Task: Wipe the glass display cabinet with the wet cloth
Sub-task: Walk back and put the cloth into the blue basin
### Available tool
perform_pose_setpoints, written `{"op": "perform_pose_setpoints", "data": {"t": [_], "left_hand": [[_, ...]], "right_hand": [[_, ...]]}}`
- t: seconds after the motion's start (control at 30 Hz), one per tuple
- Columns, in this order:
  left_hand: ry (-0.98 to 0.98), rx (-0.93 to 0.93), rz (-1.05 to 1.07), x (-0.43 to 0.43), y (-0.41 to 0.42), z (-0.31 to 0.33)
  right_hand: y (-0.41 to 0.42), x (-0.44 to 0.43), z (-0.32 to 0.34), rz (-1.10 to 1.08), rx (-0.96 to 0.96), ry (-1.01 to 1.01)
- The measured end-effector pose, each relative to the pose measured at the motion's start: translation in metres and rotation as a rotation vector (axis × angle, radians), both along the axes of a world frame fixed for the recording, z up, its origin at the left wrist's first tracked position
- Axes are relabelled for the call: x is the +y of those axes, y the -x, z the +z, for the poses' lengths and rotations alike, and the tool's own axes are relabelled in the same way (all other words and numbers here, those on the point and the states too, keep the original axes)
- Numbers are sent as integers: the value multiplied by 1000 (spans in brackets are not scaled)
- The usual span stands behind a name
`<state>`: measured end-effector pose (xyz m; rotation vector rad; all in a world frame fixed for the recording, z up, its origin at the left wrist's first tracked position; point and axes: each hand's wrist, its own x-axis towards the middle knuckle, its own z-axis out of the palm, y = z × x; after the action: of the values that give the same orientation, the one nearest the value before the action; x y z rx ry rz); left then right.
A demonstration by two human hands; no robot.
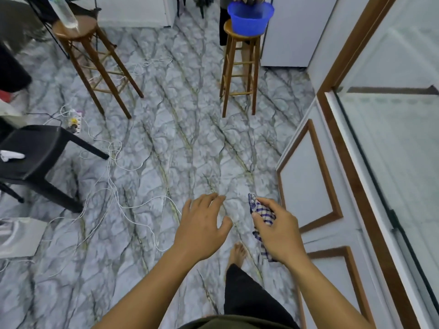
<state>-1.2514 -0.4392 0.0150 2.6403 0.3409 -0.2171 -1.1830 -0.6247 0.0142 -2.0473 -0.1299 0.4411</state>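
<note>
My right hand [279, 230] grips a blue-and-white checked cloth [260, 210], which hangs bunched below the fingers. My left hand [202, 224] hovers beside it over the floor, fingers spread and holding nothing. The glass display cabinet [392, 143] rises along the right edge, with a wood-trimmed frame and a large glass pane. Both hands are left of the cabinet and do not touch it. A blue basin [249, 19] sits on a wooden stool [240, 67] at the back.
A second wooden stool [95, 65] holding a clear bottle stands back left. A black chair [35, 157] is at the left. White cables [114, 181] trail across the marble-patterned floor. Another person's hands and legs show behind the basin. My bare foot [237, 254] is below my hands.
</note>
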Motion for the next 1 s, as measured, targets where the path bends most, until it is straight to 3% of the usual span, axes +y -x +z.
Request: {"op": "perform_pose_setpoints", "data": {"t": [0.43,1.0], "left_hand": [[-21,-20,4,86,-237,14],[-60,-2,-179,283,-534,15]], "right_hand": [[-229,96,23,90,-36,14],[-504,288,17,-80,-45,-21]]}}
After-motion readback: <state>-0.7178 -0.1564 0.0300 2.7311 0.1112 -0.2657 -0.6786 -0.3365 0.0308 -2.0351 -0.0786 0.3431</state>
